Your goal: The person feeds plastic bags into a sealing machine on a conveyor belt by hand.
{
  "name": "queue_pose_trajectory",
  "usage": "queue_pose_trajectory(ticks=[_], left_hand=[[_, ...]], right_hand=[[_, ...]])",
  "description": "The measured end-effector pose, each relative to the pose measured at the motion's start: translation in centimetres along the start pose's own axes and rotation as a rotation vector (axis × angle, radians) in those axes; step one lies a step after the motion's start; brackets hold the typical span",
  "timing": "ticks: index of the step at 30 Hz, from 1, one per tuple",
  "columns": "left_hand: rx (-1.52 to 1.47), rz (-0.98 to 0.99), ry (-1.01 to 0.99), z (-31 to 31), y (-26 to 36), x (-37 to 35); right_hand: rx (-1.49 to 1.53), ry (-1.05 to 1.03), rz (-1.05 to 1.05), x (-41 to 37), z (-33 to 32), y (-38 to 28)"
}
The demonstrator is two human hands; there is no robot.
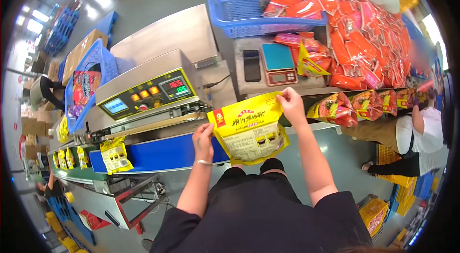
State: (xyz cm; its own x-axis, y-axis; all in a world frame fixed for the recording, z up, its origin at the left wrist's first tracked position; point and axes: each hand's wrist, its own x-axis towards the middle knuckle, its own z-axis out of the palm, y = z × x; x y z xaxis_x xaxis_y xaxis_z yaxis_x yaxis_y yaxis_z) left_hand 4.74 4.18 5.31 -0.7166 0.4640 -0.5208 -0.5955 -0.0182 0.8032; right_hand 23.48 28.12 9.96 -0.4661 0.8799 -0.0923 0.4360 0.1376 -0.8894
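A: Entry one, yellow pouch (249, 131)?
B: It is hanging just above the blue conveyor belt (158, 155). The left hand (203, 137) and right hand (290, 104) are both closing their fingers tight on its edges.
A: Entry two?
B: A second pouch (115, 155) is lying on the belt, and red packets (369, 37) are sitting heaped on the worktop (242, 88).

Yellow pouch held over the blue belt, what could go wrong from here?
1. The yellow pouch hangs tilted, pinched only at its top edge by the left hand and right hand. Fed like that, it could seal crooked or wrinkled.
2. The left hand is close to the sealer slot above the blue belt, so fingers might get nipped or burned.
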Motion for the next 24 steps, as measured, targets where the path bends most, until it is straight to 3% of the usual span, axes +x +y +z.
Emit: queue_pose_trajectory(ticks=[2,5,7,12,14,16,17,18,19,20,21,22,23,24], left_hand=[[0.042,-0.013,0.082,-1.6,-2.1,3.1],[0.028,-0.082,0.167,-4.8,-2.6,5.4],[0.04,-0.024,0.176,-7.1,-1.0,5.3],[0.195,-0.027,0.24,-16.2,2.4,6.7],[0.273,-0.028,0.209,-19.4,4.2,7.4],[0.265,0.25,0.376,-22.1,5.2,7.6],[0.269,0.243,0.351,-19.2,6.1,6.6],[0.357,0.55,0.366,-14.0,7.4,3.9],[0.436,0.862,0.385,-9.0,7.3,1.9],[0.431,0.799,0.277,-4.8,5.1,1.4],[0.5,0.584,0.041,2.8,5.1,-2.0],[0.654,0.588,-0.179,6.7,2.4,-2.6],[0.579,0.49,-0.375,11.7,0.7,-4.5],[0.737,0.628,-0.512,14.8,-2.6,-4.6]], right_hand=[[-0.097,0.058,0.027,0.8,3.6,2.3],[-0.263,-0.027,0.097,1.4,6.6,3.0],[-0.336,-0.115,0.087,1.4,9.0,2.2],[-0.174,-0.182,-0.013,-0.9,16.8,0.7],[-0.148,-0.229,0.056,-2.1,17.6,-1.5],[0.049,-0.335,0.037,-1.9,15.2,-2.9],[0.165,-0.229,-0.021,-1.7,12.7,-2.9],[0.278,-0.128,-0.087,-1.5,9.4,-2.5],[0.148,0.078,-0.323,-1.2,4.7,-2.1],[-0.032,0.298,-0.429,-1.2,-0.4,-1.4],[-0.186,0.333,-0.226,-2.6,-6.6,-2.5],[-0.376,0.409,-0.31,-2.7,-11.1,-0.1],[-0.755,0.451,-0.321,-3.3,-15.0,2.4],[-0.924,0.393,-0.14,-4.6,-17.0,3.5]])
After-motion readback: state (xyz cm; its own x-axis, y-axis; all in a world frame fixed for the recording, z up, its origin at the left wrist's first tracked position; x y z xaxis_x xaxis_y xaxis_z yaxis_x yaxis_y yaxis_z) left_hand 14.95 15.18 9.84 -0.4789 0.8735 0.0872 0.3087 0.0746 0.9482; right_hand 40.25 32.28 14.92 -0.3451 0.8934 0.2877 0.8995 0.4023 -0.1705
